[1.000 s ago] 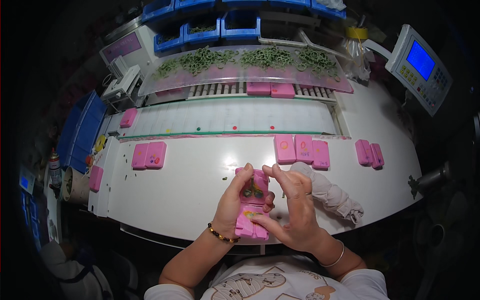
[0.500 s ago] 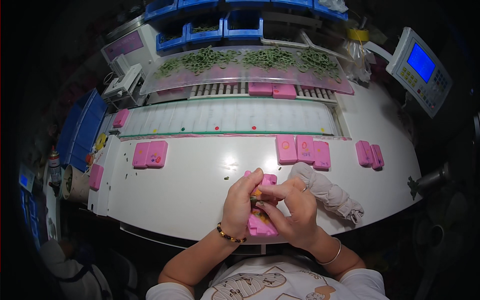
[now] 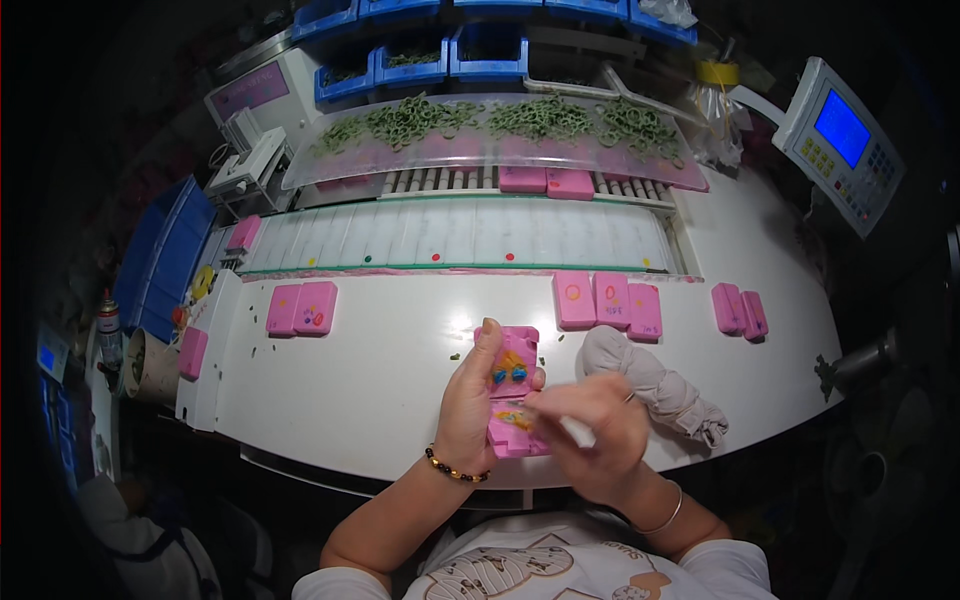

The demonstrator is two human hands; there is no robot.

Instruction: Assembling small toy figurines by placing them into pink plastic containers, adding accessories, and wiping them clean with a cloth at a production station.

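A pink two-part mold lies opened in my left hand, which is closed around its left side with the thumb up along the edge. The mold's upper half carries orange-yellow and blue colour in its hollow. In the lower half there are yellow and greenish marks. Over the right side of that lower half is my right hand, blurred, with thumb and forefinger pinched together. What sits between those fingertips, if anything, cannot be made out. A twisted grey-white cloth bundle lies just right of this hand.
Pink mold blocks stand in groups: left, centre right and far right. Behind runs a white segmented conveyor, then a clear tray with green ring-shaped pieces. A control panel is at right, a blue crate at left.
The mold has come into fuller view, showing both coloured halves. My right hand has drawn back toward me, from over the mold's middle to its lower right side.
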